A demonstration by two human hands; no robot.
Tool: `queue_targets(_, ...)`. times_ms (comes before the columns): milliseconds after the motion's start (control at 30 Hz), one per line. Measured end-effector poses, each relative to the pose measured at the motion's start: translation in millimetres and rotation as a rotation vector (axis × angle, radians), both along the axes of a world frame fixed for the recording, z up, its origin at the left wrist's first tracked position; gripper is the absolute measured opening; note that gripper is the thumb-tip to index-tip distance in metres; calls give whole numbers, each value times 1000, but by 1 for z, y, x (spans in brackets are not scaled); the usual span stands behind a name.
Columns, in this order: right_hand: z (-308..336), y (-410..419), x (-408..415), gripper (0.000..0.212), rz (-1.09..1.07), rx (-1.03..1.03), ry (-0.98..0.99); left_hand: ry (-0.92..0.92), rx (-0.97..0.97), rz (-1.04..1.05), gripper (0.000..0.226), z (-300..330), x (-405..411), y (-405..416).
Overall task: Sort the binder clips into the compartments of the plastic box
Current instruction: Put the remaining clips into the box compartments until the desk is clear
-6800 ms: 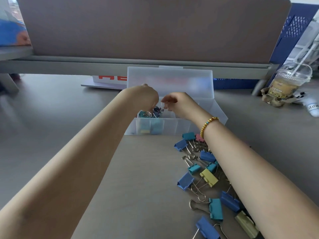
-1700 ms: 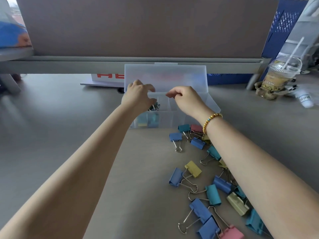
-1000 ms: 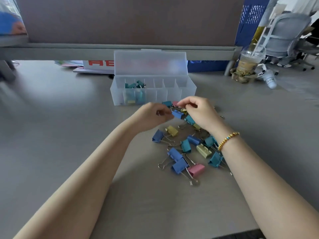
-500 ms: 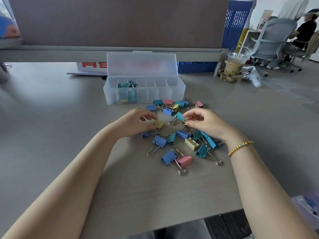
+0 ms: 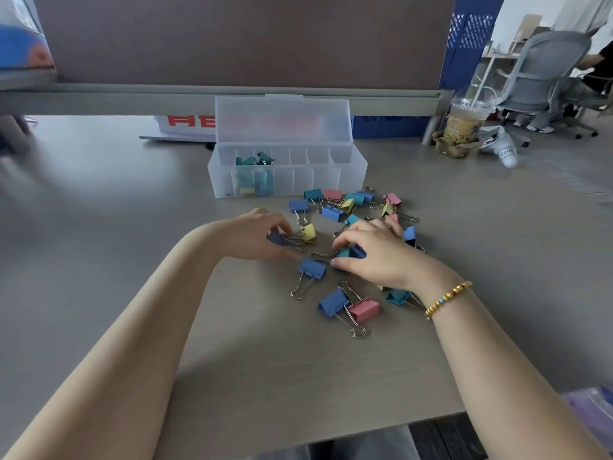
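Observation:
The translucent plastic box (image 5: 351,175) stands at the table's middle back with its lid upright, and teal clips (image 5: 253,160) lie in its left compartments. Loose binder clips in blue, teal, yellow and pink are scattered in front of it. My left hand (image 5: 248,239) curls its fingers round a dark blue clip (image 5: 276,239) beside a yellow clip (image 5: 309,232). My right hand (image 5: 378,257) pinches a teal clip (image 5: 344,253) between thumb and forefinger in the middle of the pile. A blue clip (image 5: 312,267) lies between the hands. Another blue clip (image 5: 332,302) and a pink clip (image 5: 364,309) lie nearer me.
A brown divider panel (image 5: 245,38) runs along the back of the table. An iced drink cup (image 5: 464,122) stands at the back right, beside a blue crate (image 5: 388,126). An office chair (image 5: 544,68) is beyond. The table's front edge (image 5: 331,433) is close.
Both hands came back from the box to the loose pile. Since half a second ago, the left hand took hold of a blue clip and the right hand closed on a teal one.

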State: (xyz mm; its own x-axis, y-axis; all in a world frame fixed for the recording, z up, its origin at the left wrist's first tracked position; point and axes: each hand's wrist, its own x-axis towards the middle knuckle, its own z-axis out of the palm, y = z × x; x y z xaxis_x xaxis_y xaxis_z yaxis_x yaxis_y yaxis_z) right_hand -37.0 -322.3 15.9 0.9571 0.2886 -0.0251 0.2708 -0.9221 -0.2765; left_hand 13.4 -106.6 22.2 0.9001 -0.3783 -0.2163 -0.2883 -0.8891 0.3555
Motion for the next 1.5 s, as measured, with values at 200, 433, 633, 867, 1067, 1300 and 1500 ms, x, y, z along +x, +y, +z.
queue_targets(200,-2,6,-1,37,-21,-90,-19,-103,-29,18,40,-8,3,0)
queue_targets(433,4,9,-6,37,-40,36,-97,-159,-275,73,27,-6,2,1)
queue_targets(633,10,-7,0,33,-163,422,-173,-195,-591,230,9,-2,1,-11)
queue_targets(867,-2,-15,12,34,-238,306,-180,-258,-291,170,46,-13,-6,-34)
queue_targets(1067,2,-16,13,37,-285,241,-187,-193,-98,155,58,-15,-6,-33)
queue_targets(1300,-1,-3,25,35,-135,-12,-215,-156,-29,96,43,-11,-7,-29)
queue_targets(1500,6,3,40,42,-31,-306,-148,-194,18,118,24,-12,-6,-23)
